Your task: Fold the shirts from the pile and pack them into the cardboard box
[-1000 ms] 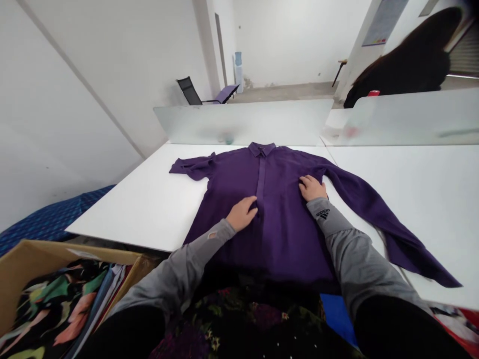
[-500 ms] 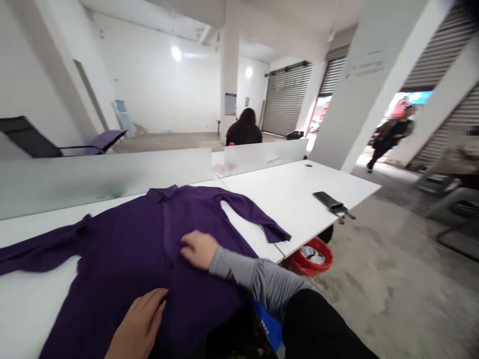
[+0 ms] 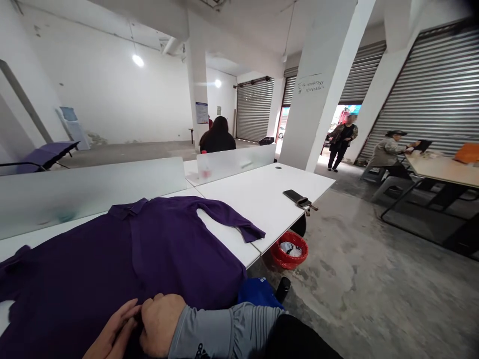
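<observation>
A purple long-sleeved shirt [image 3: 175, 244] lies spread face up on the white table [image 3: 239, 184], its collar toward the frosted divider and one sleeve stretched to the right. Down at the lower part of its front placket, my two hands meet. My right hand [image 3: 161, 319], in a grey cuff, is curled closed at the shirt's front edge. Touching it from the left, my left hand [image 3: 116, 331] has its fingers bent together on the same cloth. The fingertips and any button between them are hidden.
Frosted dividers [image 3: 93, 187] run along the table's back. A dark phone-like object with a strap [image 3: 297, 198] lies near the right edge. Below are a red-lined bin [image 3: 290, 259], a blue bag [image 3: 258, 293] and a black bottle [image 3: 283, 288]. Several people are farther off.
My right hand has come down the shirt front to my left hand and curled closed. My left hand has closed beside it. The view has swung right.
</observation>
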Available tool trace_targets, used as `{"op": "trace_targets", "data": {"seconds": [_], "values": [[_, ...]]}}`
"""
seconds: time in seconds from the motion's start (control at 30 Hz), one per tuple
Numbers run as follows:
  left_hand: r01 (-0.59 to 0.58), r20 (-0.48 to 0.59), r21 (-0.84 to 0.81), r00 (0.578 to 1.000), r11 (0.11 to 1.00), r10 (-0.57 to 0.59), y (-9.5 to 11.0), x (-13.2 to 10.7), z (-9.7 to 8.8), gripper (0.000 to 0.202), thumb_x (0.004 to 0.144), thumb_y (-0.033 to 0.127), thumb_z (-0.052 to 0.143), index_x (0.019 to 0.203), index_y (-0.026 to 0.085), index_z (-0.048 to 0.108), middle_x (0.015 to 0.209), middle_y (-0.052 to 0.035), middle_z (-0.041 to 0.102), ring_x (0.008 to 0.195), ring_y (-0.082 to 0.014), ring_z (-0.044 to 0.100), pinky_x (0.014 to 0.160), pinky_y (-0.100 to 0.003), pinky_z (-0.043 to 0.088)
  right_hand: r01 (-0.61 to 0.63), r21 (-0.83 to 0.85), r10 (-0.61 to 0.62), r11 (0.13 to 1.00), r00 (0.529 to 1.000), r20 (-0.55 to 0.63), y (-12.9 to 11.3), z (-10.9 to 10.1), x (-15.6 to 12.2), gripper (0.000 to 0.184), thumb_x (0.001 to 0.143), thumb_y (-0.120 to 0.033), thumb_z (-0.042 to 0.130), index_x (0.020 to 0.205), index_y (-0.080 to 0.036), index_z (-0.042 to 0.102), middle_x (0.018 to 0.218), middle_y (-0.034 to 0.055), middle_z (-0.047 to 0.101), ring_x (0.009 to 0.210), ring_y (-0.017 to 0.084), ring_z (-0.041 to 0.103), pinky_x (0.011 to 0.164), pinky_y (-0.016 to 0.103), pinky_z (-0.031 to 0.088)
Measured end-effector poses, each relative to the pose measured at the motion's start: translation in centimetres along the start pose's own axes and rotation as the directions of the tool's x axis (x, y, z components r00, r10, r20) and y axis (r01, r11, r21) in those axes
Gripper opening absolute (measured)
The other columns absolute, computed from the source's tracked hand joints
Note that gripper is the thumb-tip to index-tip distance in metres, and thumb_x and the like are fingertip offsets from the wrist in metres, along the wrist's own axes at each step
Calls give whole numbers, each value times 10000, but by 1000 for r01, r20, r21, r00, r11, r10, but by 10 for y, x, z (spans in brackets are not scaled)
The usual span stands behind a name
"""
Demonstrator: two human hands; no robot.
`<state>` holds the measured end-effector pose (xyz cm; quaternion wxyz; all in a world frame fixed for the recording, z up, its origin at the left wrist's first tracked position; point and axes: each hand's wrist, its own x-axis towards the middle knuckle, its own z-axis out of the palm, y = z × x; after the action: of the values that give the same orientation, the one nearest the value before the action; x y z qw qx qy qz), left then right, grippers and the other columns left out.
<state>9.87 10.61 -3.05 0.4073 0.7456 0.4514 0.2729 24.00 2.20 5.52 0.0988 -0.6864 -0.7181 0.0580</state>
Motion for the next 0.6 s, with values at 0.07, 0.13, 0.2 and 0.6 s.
{"op": "trace_targets", "data": {"seconds": [0.07, 0.13, 0.2, 0.6], "values": [[-41, -48, 77, 998, 996, 44, -3, 0, 1, 534, 816, 573, 430, 1230, 257, 547, 1172, -43, 664, 1104, -272, 613, 872, -383, 543, -28, 14, 28, 1000, 1000, 6, 2, -1, -1, 346, 751, -262, 565, 1015, -50, 636, 917, 144, 689, 779, 258, 664, 542, 341, 536], [-86, -73, 206, 992, 975, 103, -6, 2, 1, 495, 828, 543, 405, 1182, 241, 572, 1140, -59, 665, 1028, -269, 639, 817, -383, 551, -66, 75, 64, 995, 998, 17, 7, 1, -1, 346, 733, -279, 568, 997, -69, 648, 891, 146, 696, 747, 262, 663, 543, 336, 523], [-185, -64, 340, 974, 922, 219, -10, 6, 2, 445, 836, 495, 389, 1109, 217, 605, 1139, -80, 653, 991, -265, 642, 821, -382, 541, -103, 230, 105, 968, 994, 4, 16, 8, 0, 301, 718, -281, 571, 964, -132, 660, 837, 86, 699, 717, 222, 654, 560, 290, 506], [-498, 136, 581, 840, 644, 526, -12, 18, 12, 492, 852, 252, 304, 1208, 110, 612, 1348, -177, 530, 1332, -380, 368, 1011, -622, 350, 58, 462, -50, 885, 998, -30, 38, 23, -14, 186, 821, -371, 623, 891, -202, 651, 783, -42, 621, 779, 107, 591, 670, 181, 432]]}}
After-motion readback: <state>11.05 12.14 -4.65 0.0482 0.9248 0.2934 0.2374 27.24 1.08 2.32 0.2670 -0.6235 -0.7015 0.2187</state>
